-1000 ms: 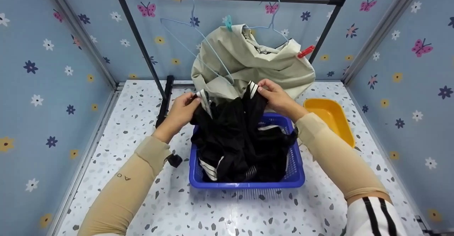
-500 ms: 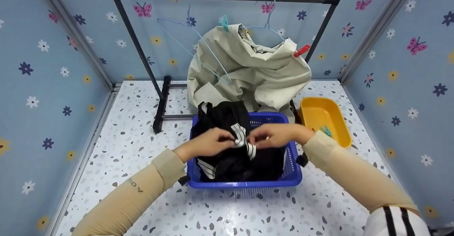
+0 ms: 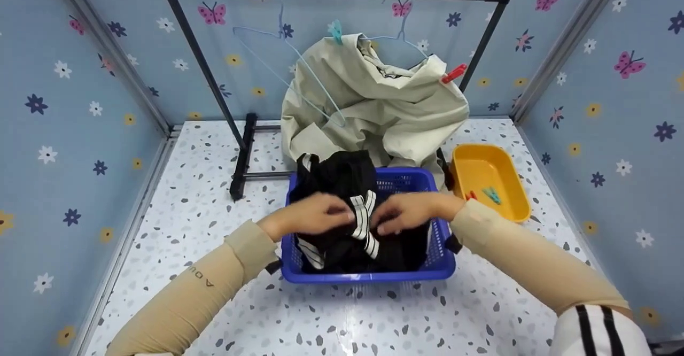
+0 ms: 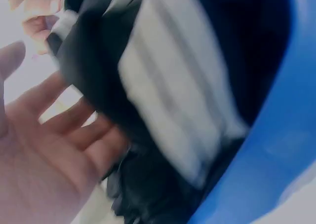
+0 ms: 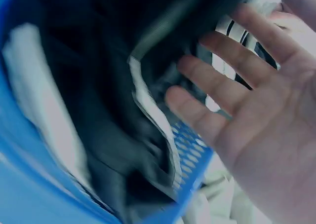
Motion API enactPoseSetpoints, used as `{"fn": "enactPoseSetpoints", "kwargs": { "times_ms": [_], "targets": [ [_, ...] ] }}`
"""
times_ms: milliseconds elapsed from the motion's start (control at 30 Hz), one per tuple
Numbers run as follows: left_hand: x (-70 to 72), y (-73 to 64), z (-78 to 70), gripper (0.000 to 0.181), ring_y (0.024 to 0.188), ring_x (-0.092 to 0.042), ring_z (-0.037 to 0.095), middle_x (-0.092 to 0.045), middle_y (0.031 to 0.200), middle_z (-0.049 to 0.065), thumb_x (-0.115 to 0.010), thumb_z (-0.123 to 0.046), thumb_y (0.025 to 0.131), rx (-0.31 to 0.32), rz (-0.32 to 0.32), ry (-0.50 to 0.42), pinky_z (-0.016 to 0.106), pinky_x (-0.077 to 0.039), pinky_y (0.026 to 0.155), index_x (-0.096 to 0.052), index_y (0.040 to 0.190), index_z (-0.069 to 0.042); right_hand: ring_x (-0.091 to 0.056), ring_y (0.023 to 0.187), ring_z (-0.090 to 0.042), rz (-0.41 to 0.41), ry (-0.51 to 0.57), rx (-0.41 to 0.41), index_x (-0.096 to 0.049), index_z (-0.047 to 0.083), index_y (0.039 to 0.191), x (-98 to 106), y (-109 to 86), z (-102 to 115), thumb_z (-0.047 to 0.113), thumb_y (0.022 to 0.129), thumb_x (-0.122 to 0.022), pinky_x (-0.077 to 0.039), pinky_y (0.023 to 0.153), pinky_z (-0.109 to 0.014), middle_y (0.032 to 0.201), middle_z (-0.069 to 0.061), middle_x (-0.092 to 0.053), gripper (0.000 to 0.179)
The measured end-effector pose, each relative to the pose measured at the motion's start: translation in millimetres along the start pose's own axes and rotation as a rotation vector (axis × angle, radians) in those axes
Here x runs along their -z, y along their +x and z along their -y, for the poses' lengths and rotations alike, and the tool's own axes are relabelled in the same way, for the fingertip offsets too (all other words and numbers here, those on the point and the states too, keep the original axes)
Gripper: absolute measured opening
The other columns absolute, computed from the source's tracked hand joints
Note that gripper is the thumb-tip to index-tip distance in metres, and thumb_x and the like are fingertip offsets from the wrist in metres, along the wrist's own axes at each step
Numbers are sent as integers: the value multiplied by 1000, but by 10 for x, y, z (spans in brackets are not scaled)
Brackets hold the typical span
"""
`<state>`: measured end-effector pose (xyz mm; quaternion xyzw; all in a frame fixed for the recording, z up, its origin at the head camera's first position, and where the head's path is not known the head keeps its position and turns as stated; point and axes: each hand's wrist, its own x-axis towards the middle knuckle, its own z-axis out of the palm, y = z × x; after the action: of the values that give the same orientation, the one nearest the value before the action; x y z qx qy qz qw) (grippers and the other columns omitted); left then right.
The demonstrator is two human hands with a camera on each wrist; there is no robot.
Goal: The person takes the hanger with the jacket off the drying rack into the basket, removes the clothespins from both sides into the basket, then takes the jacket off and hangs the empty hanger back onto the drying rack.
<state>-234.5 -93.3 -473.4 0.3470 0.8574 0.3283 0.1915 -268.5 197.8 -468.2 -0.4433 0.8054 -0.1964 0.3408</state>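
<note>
Flower-printed blue walls close in around a white, speckled floor. In front of me, the blue basket holds black, white-striped clothing, with a yellow tray to its right. Over the cloth, left hand and right hand face each other, fingers loose, gripping nothing.

Black clothing with black-lined white bands lay crumpled inside a blue basket. Some bands crossed near its middle. Toward the far left, the fabric heaped above the rim.
</note>
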Motion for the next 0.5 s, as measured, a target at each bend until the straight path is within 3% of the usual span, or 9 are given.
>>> {"fn": "enactPoseSetpoints", "kwargs": {
  "times_ms": [133,233,333,400,500],
  "targets": [
    [266,5,129,21,108,-72,31,-79,115,14,-68,-17,104,12,-292,-24,50,-57,102,-79,115,-3,-74,114,-31,-244,31,-21,-74,1,128,256,74,-67,23,106,-69,-58,106,-49,124,-16,-78,32],
    [451,-5,292,29,114,-69,40,-75,121,23,-63,1,94,45,-454,-5,55,-54,106,-75,121,5,-73,116,-38,-435,36,-58,-73,-5,126,406,180,-150,16,102,-74,-57,108,-52,123,-23,-77,32],
    [586,-9,465,52,130,-63,46,-67,140,28,-56,8,87,131,-485,17,58,-50,113,-65,138,7,-70,119,-44,-585,76,-126,-70,-10,129,509,309,-233,10,99,-75,-55,110,-55,126,-28,-74,36],
    [640,9,570,65,140,-57,47,-59,151,30,-56,8,85,186,-452,25,59,-46,119,-56,150,6,-69,122,-45,-653,108,-184,-68,-11,132,555,408,-293,8,99,-75,-54,111,-55,130,-30,-72,39],
    [670,68,684,78,145,-53,48,-52,159,31,-58,7,83,236,-380,33,58,-44,121,-44,160,7,-67,129,-45,-679,169,-278,-61,-11,141,597,560,-377,10,100,-75,-51,115,-53,138,-30,-69,49]
  ]
}}
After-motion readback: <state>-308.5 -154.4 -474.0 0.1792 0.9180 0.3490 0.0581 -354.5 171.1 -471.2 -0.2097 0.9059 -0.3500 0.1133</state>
